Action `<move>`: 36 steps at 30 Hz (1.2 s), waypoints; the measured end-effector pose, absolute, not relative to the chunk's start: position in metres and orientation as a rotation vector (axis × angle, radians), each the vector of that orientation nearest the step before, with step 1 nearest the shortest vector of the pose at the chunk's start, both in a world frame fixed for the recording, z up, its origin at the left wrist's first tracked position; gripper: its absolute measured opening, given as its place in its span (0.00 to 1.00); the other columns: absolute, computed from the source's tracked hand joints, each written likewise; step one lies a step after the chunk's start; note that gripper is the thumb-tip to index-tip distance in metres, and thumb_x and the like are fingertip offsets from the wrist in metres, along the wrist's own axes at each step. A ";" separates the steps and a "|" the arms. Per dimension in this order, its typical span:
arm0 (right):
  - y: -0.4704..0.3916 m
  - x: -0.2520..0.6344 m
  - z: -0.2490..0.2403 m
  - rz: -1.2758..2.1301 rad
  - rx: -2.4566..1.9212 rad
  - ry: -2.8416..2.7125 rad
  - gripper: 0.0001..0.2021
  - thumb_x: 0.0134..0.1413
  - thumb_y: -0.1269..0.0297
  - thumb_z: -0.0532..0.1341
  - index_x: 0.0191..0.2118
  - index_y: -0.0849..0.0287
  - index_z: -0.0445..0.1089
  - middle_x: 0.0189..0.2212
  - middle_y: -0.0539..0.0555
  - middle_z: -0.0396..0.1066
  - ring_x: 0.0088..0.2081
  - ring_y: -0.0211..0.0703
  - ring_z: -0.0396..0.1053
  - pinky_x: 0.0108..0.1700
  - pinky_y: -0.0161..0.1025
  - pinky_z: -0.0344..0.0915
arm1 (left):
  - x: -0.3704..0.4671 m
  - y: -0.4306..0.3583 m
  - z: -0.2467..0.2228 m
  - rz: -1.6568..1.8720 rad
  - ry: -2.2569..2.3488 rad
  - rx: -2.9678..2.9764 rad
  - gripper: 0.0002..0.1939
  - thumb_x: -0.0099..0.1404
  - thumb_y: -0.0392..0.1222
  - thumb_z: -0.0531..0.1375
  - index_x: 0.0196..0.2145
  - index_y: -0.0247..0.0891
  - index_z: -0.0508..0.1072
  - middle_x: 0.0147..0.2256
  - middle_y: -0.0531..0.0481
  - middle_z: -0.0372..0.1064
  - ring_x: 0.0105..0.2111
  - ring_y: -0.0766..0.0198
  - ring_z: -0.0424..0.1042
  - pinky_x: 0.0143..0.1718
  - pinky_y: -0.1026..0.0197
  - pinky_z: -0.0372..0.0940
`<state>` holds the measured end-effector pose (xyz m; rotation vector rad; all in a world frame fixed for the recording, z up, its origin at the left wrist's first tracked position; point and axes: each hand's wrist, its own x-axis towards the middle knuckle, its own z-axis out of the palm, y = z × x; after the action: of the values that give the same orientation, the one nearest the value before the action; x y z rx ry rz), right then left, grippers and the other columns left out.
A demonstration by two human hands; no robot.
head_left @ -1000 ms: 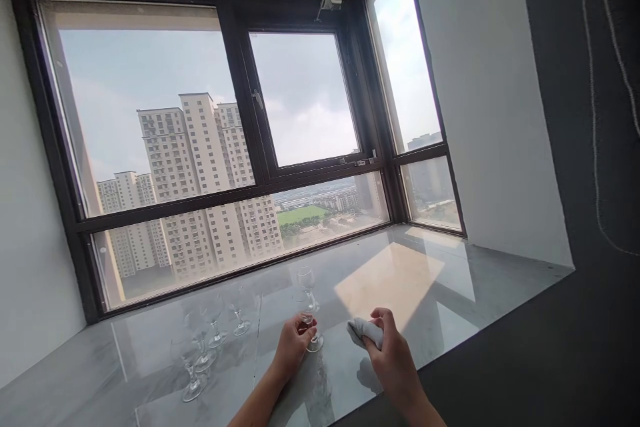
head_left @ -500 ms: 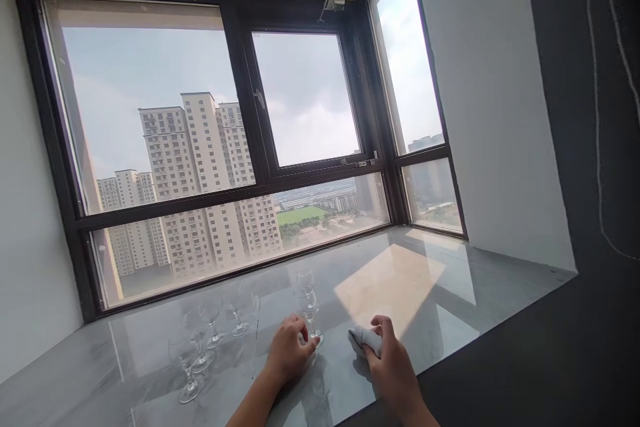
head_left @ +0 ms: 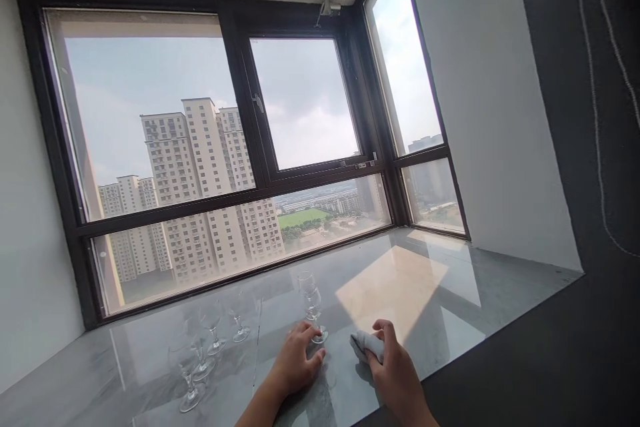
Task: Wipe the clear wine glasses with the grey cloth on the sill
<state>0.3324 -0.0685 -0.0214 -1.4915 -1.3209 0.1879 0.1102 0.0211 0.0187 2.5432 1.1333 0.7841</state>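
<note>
A clear stemmed glass (head_left: 311,300) stands upright on the glossy grey sill. My left hand (head_left: 299,359) rests just in front of its foot, thumb and forefinger apart and nothing between them; whether a fingertip touches the foot I cannot tell. To the right, my right hand (head_left: 396,367) is closed around a bunched light-grey cloth (head_left: 367,345), held low by the sill. Several more stemmed glasses (head_left: 190,373) stand upright in a loose group left of my left hand.
The polished windowsill (head_left: 400,280) carries a bright sunlit patch and ends in a slanting front edge at lower right. Dark-framed windows (head_left: 305,100) rise behind it, with a white wall (head_left: 493,113) on the right.
My left hand's fingers have opened from a curl beside the glass's foot, and the hand sits slightly lower and to the right. The right hand still holds the cloth. The view has shifted slightly.
</note>
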 end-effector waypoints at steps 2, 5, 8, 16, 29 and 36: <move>-0.069 0.332 -0.022 0.168 -1.499 -1.323 0.12 0.57 0.62 0.50 0.47 0.51 0.54 0.39 0.55 0.72 0.38 0.48 0.75 0.38 0.39 0.66 | 0.110 0.022 0.018 0.778 1.147 2.551 0.18 0.59 0.45 0.60 0.47 0.42 0.76 0.49 0.43 0.71 0.51 0.52 0.68 0.56 0.52 0.59; -0.069 0.332 -0.022 0.155 -1.499 -1.333 0.12 0.57 0.62 0.50 0.47 0.51 0.54 0.38 0.55 0.73 0.37 0.48 0.76 0.37 0.38 0.66 | 0.108 0.024 0.015 0.751 1.160 2.563 0.21 0.59 0.46 0.60 0.51 0.43 0.75 0.53 0.43 0.70 0.54 0.51 0.66 0.59 0.50 0.57; -0.069 0.332 -0.022 0.149 -1.502 -1.336 0.11 0.58 0.61 0.51 0.47 0.51 0.55 0.39 0.56 0.73 0.36 0.48 0.76 0.36 0.38 0.66 | 0.106 0.026 0.012 0.672 1.186 2.560 0.27 0.58 0.43 0.60 0.56 0.45 0.72 0.59 0.43 0.67 0.59 0.49 0.62 0.63 0.46 0.51; -0.068 0.333 -0.027 0.177 -1.520 -1.348 0.11 0.58 0.61 0.51 0.47 0.51 0.55 0.40 0.57 0.74 0.37 0.48 0.76 0.35 0.37 0.66 | 0.103 0.019 0.027 0.997 1.215 2.582 0.16 0.61 0.41 0.57 0.46 0.43 0.76 0.48 0.44 0.74 0.51 0.51 0.70 0.57 0.48 0.59; -0.063 0.334 -0.033 0.109 -1.446 -1.313 0.11 0.58 0.59 0.53 0.46 0.51 0.58 0.37 0.57 0.74 0.33 0.47 0.76 0.33 0.36 0.67 | -0.016 -0.048 0.038 2.397 1.653 2.182 0.30 0.59 0.53 0.60 0.56 0.42 0.60 0.57 0.39 0.55 0.62 0.41 0.51 0.63 0.35 0.50; -0.060 0.338 -0.036 0.216 -1.417 -1.313 0.14 0.57 0.52 0.53 0.46 0.51 0.59 0.38 0.60 0.75 0.31 0.47 0.75 0.29 0.35 0.66 | -0.091 -0.020 0.033 2.223 1.707 1.694 0.43 0.49 0.58 0.66 0.58 0.43 0.54 0.55 0.43 0.54 0.55 0.45 0.60 0.60 0.35 0.56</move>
<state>0.3378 -0.0598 -0.0359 -1.4171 -1.3133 0.2159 -0.0913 -0.0195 0.0329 1.6939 1.7070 2.2232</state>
